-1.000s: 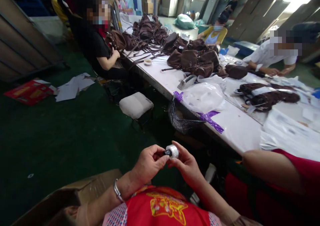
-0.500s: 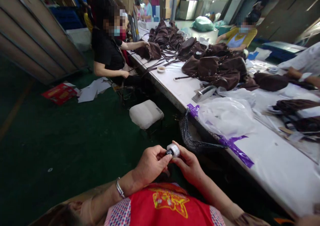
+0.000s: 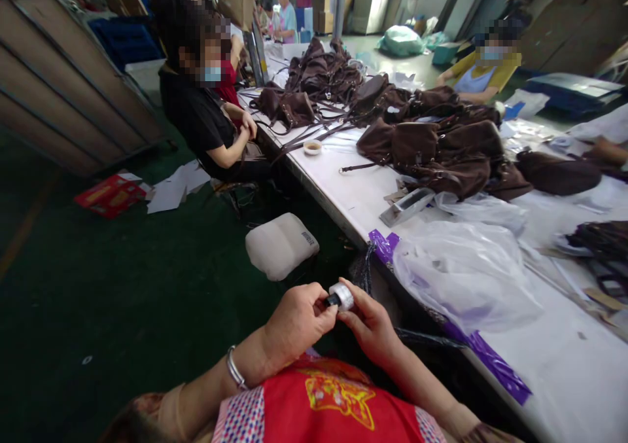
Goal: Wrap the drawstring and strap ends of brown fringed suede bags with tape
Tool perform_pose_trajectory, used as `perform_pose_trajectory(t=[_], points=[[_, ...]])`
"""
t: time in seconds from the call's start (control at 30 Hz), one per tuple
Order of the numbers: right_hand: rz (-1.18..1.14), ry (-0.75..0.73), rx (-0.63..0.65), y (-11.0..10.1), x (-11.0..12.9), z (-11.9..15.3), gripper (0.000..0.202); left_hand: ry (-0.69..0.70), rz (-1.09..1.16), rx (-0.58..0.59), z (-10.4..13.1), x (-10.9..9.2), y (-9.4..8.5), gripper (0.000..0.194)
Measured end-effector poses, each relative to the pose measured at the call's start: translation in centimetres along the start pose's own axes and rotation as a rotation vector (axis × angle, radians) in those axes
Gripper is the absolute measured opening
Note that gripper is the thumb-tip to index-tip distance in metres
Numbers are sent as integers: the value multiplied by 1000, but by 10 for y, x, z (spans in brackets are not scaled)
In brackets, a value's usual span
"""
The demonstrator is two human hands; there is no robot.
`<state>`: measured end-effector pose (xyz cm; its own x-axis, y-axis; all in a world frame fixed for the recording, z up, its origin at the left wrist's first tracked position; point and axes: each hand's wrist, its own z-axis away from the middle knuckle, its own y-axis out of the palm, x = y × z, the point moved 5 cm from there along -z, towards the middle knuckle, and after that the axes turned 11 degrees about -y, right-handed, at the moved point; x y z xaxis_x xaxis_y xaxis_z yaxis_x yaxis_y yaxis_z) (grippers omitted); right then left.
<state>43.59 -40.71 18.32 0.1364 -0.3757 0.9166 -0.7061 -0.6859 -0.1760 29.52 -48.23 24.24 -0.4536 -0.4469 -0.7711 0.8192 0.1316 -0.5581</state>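
Head view: both hands meet low in the middle, over the lap and a red apron with a yellow emblem [image 3: 338, 390]; the left hand [image 3: 294, 325], a silver bangle [image 3: 234, 368] on its wrist, pinches the dark end of a small white roll of tape [image 3: 340, 295] between thumb and fingertips; the right hand [image 3: 373, 325] closes thumb and forefinger on the roll's other side; the roll sits just beside the edge of the long white worktable [image 3: 358, 194]; on the table lie a clear plastic bag [image 3: 461, 273], purple tape strips [image 3: 490, 361] and a heap of brown leather bags [image 3: 432, 148]; a white padded stool [image 3: 280, 245] stands on the green floor; a seated person in a black top [image 3: 196, 116] works further along.
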Motion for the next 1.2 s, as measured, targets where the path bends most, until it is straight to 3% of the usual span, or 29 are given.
perform_pose_trajectory(t=[0.1,0.23,0.37,0.47,0.6,0.7,0.77,0.83,1.0,1.1,1.2], points=[[41,12,-19,2,-10,-27,51,115,-116,-30,-32,-5,-18,10],[96,46,-84,4,-20,-67,50,222,-119,30,-76,-10,-46,8],[159,45,-78,4,-27,-102,51,217,-45,93,-115,-9,-67,9],[104,51,-89,1,-33,-118,53,165,43,175,-143,-4,-70,10],[-34,118,-195,-11,-47,-133,57,59,167,258,-183,1,-65,23],[-40,154,-251,-25,-60,-145,53,81,285,285,-214,-3,-59,48],[-52,168,-227,-35,-68,-155,50,114,370,398,-230,-11,-51,55],[-63,185,-188,-47,-75,-164,45,132,402,500,-244,-21,-43,50],[-191,258,-186,-86,-97,-177,32,157,296,503,-278,-53,-26,33],[-229,290,-187,-110,-111,-176,30,114,294,549,-300,-66,-4,31],[-66,269,-196,-137,-118,-172,32,44,348,622,-317,-71,26,31]])
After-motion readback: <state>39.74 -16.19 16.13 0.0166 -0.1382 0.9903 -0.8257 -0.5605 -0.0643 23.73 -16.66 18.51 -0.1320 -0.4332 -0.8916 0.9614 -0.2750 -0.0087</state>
